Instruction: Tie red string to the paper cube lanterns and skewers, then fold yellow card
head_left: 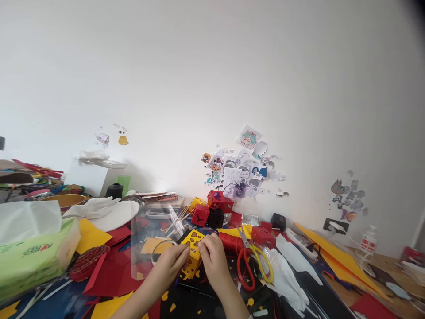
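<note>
And here's the yellow spotted paper box (194, 253), front and centre, caught between two hands: the left hand (175, 258) pinches its left side, the right hand (211, 253) grips its upper right edge, fingers curled in. The touch to use, I'd say, is a light one: those paper walls probably dent easily, so let the left steady while the right presses evenly along the edge.

Now the edges! Red cubes (200, 215) crowd in behind, a clear ring (153, 257) sits just beside the left hand, and the red thread (230, 243) and scissors (246, 243) hem in the right. Best room looks bodyward, where yellow scraps (172, 307) dot the dark surface (191, 303).
</note>
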Available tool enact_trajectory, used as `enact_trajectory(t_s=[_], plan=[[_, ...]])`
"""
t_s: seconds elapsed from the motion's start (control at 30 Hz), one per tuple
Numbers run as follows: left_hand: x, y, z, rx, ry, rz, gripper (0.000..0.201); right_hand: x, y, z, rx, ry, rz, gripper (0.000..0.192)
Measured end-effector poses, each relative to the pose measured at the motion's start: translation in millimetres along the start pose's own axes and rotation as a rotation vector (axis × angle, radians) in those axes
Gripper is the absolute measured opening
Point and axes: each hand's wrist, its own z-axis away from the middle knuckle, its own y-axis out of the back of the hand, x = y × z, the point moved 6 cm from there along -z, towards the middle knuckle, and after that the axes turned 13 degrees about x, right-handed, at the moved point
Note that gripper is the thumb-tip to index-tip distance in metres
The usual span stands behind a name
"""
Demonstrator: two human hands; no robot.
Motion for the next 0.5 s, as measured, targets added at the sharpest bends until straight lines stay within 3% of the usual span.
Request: enact_trajectory(t_s=[0.13,0.27,0.3,0.4,0.5], plan=[[5,6.2,-3,0.073,-0.089,-0.087,0.04,8,5,-4,0.038,-0.096,-0.097,0.024],[11,10.7,-5,0.291,-0.229,-0.263,0.029,27,15,-9,0.1,-0.218,-0.146,0.024],[10,9.0,-5,0.345,-0.251,-0.322,0.035,34,17,-10,0.101,-0.256,-0.158,0.024],[2,-2.9,-6,0.421,-0.225,-0.451,0.056,50,18,-10,0.047,-0.357,-0.203,0.024],[-11,-14.2,-7,0.412,-0.162,-0.443,0.057,58,14,-8,-0.03,-0.426,-0.228,0.023]])
